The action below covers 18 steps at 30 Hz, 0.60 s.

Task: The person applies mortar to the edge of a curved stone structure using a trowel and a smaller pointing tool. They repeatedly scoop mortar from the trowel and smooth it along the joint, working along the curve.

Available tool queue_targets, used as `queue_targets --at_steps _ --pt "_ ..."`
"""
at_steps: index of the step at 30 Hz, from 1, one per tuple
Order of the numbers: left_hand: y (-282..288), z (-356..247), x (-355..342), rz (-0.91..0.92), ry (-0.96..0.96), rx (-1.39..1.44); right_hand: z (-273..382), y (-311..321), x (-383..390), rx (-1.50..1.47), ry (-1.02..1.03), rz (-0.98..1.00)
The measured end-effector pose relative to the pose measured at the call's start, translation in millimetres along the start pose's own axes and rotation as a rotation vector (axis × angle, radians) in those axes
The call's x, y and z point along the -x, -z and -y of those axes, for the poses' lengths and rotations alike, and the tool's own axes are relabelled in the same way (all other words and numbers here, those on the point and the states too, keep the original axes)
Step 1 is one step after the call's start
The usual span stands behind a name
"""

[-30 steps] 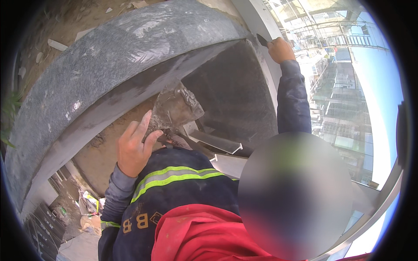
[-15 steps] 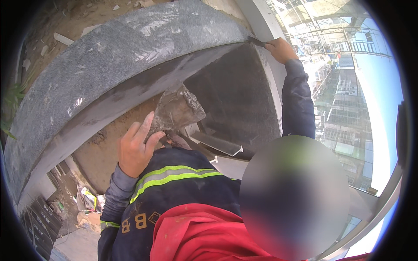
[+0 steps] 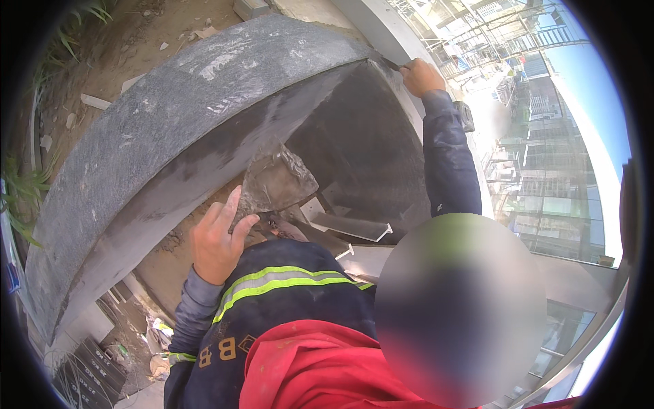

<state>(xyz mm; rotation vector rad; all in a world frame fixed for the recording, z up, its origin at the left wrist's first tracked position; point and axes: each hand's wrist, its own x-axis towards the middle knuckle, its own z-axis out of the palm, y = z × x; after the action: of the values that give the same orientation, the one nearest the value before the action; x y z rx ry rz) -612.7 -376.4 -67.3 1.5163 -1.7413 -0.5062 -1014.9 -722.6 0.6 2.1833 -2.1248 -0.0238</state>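
My left hand (image 3: 216, 238) is closed on the near edge of a flat, grey-brown, mortar-smeared plate (image 3: 276, 180) with a ragged rim, thumb and index finger at its corner. Most of the grip is hidden behind the fingers. Farther up and right, my right hand (image 3: 423, 76) grips a thin dark scraper (image 3: 388, 63), probably a putty knife. Its blade rests at the corner where a curved grey stone slab (image 3: 197, 82) meets a pale grey upright (image 3: 388, 34). Beneath the slab, a smooth dark panel (image 3: 361, 129) slopes down from that corner.
Metal angle pieces (image 3: 354, 226) with white ends stand below the dark panel. Dirt with rubble (image 3: 136, 48) and green plants (image 3: 24, 198) lies beyond the slab. At lower left are dark boxes (image 3: 88, 375) and crumpled litter (image 3: 159, 334). Scaffolding and a glazed building (image 3: 545, 136) rise at right.
The view has shifted, showing more plants and ground at the left. My right hand keeps the scraper at the corner, with less of its blade showing. My left hand still holds the plate.
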Motion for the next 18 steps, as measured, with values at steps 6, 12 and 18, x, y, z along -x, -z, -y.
queue_targets --at_steps 6,12,18 --pt "0 -4 10 -0.021 0.021 -0.017 30 26 -14 0.038 0.169 0.151" --pt "7 -4 22 -0.089 0.075 -0.01 -8 83 33 -0.517 0.116 -0.008" --pt "15 10 40 -0.245 0.113 0.11 78 24 155 -1.52 0.131 -0.023"
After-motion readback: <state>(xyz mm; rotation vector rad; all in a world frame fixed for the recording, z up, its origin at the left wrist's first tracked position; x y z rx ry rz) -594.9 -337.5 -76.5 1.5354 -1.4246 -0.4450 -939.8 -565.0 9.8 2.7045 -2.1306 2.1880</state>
